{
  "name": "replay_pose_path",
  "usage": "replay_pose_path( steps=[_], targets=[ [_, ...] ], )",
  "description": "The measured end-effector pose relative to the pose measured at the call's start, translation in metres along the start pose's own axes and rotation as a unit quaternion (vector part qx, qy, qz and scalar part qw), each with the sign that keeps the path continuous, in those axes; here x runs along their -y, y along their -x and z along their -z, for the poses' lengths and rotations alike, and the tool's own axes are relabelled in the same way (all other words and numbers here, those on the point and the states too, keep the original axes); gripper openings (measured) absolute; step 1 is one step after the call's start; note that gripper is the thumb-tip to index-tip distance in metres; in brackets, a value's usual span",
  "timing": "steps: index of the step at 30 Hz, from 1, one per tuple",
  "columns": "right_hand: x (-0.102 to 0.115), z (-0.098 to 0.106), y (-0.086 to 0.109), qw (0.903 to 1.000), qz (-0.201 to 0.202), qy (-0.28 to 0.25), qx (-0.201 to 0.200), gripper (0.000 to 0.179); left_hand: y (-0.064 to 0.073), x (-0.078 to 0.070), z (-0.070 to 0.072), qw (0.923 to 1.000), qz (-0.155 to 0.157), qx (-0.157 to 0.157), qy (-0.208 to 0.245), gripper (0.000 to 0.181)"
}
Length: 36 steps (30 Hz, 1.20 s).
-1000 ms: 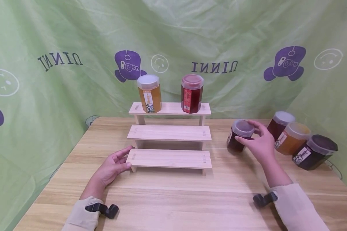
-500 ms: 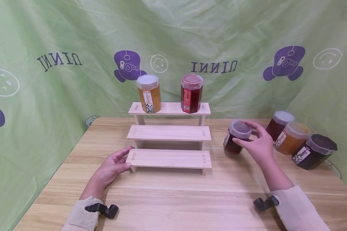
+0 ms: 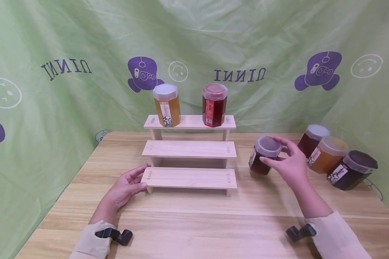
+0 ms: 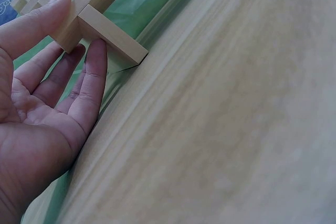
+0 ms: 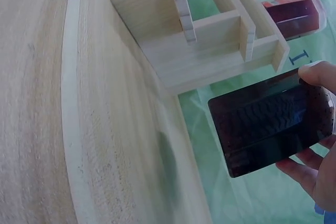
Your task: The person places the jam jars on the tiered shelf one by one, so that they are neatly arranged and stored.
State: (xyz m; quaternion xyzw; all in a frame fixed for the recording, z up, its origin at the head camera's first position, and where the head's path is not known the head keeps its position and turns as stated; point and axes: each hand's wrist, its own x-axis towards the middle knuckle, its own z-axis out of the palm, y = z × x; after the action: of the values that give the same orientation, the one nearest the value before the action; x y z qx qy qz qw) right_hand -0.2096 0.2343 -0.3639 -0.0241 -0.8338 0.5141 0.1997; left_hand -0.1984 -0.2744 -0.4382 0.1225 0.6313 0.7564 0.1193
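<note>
A three-step wooden display stand (image 3: 189,148) stands mid-table. My left hand (image 3: 126,187) holds the left end of its lowest step, thumb (image 4: 50,13) at the front corner and fingers behind it. To the right of the stand, my right hand (image 3: 291,162) grips a dark red jar (image 3: 260,163) near its pale lid, thumb on one side and fingers on the other. The jar (image 5: 262,124) is off the table and slightly tilted in the right wrist view. On the top step sit an amber jar (image 3: 168,111) and a red jar (image 3: 215,111).
At the right of the table (image 3: 194,230) are a dark red jar with a white lid (image 3: 311,142), an orange jar (image 3: 325,158) and a nearly black jar (image 3: 348,174). A green printed curtain (image 3: 194,43) hangs behind and around the table.
The dark red jar in my right hand has shifted a little left and toward me and has come up off the table. My left hand keeps its place on the stand.
</note>
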Motion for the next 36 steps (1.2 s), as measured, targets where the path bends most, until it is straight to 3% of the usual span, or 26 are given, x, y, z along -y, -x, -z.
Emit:
replay_pose_path(
  steps=[12,36],
  targets=[
    [0.013,0.002,0.008,0.9998,0.006,-0.007,0.016,0.082,0.000,0.001,0.001,1.0000,-0.004,0.001,-0.005,0.078],
    [0.037,0.001,0.021,0.9978,0.054,-0.018,0.033,0.080,0.000,-0.001,-0.002,1.0000,-0.001,0.000,-0.001,0.074]
  ],
)
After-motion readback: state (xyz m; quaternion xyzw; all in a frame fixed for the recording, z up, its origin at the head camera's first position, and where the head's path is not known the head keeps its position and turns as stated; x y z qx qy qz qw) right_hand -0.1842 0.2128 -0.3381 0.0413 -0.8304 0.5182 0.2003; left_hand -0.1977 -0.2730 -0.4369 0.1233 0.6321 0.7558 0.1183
